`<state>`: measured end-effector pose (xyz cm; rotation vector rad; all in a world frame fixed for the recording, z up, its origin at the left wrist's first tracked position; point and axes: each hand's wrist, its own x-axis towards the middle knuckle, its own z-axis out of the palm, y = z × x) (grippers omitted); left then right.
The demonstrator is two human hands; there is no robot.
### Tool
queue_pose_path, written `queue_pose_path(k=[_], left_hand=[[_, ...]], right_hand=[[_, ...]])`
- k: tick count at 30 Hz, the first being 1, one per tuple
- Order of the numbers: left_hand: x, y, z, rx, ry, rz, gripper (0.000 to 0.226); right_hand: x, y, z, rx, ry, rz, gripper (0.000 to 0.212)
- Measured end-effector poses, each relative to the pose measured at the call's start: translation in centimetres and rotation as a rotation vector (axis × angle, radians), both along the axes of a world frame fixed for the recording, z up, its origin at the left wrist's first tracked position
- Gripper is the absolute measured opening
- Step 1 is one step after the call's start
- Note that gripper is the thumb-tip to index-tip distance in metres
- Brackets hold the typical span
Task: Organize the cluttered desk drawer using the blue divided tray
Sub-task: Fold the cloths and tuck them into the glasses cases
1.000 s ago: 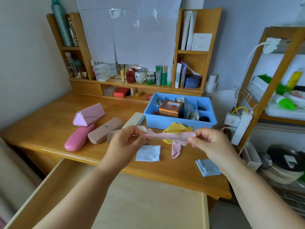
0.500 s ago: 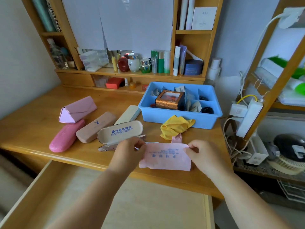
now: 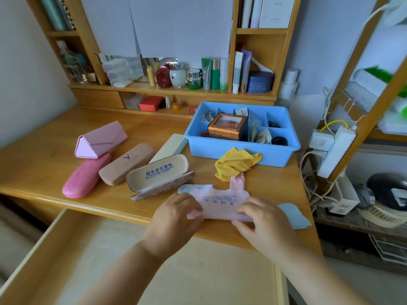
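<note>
While the left hand and right hand pinch its near edge at the table front, the pink cloth looks light, limp, probably best gripped by corners.

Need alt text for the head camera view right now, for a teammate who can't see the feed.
Two hands, left hand and right hand, hold a pink cloth at the front edge of a wooden desk, above an open drawer. Behind it lie a yellow cloth, five glasses cases, one open, and a blue tray.
</note>
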<state>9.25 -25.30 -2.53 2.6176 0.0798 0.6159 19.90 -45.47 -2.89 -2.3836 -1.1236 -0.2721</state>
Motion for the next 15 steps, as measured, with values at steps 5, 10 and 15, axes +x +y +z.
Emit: queue_pose_path(k=[5, 10, 15], left_hand=[[-0.5, -0.2, -0.8, 0.049, 0.099, 0.014, 0.018], [0.4, -0.5, 0.2, 0.359, 0.019, -0.036, 0.021], [0.8, 0.0, 2.9, -0.038, -0.086, 0.147, 0.013]], right_hand=[[-0.4, 0.2, -0.3, -0.121, -0.067, -0.021, 0.014], [-0.3, 0.8, 0.7, -0.330, -0.351, 0.024, 0.033], [1.0, 0.3, 4.5, -0.027, -0.284, -0.034, 0.018]])
